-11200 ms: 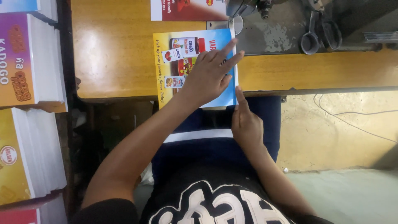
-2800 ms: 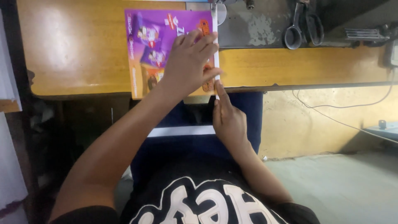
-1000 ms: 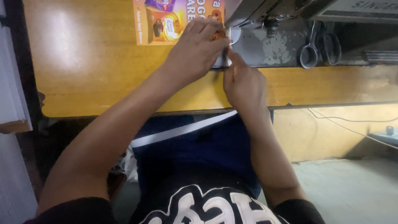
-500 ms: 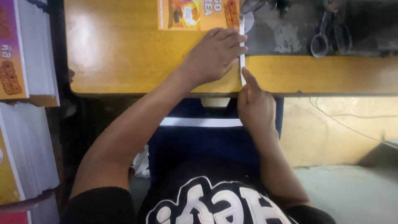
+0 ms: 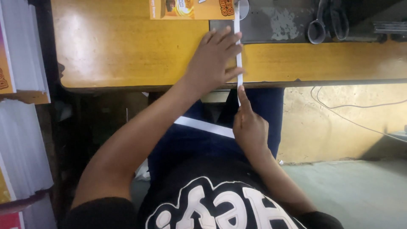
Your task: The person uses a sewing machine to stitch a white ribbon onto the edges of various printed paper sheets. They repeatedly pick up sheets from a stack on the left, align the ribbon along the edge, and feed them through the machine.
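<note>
Work piece: a narrow white strip (image 5: 238, 51) running top to bottom in the upper middle of the frame, from the round metal part at the top edge down over the near lip of the yellow wooden table (image 5: 127, 46). It looks like the edge of a sheet or flattened bag being fed along a seam line; only this white edge shows, so I cannot tell how wide the piece is.

My left hand (image 5: 212, 61) lies flat on the table just left of the strip, fingers spread and extended, fingertips touching the strip's left side. It presses; it does not grip. My right hand (image 5: 250, 127) sits lower, below the table edge and over my lap, index finger extended upward, its tip touching the strip's lower end. The other fingers are curled in. The hands are apart, one at each end of the strip.

Progress, as a judgement: most of the strip's length is already up on the table toward the top of the frame; only the short tail at my right index remains off the edge. Whether the seam itself is complete cannot be seen.

Surroundings: an orange printed sheet (image 5: 186, 8) at top centre; scissors (image 5: 324, 25) on the grey machine bed (image 5: 280, 21), upper right; stacks of white sheets (image 5: 21, 140) down the left edge.
</note>
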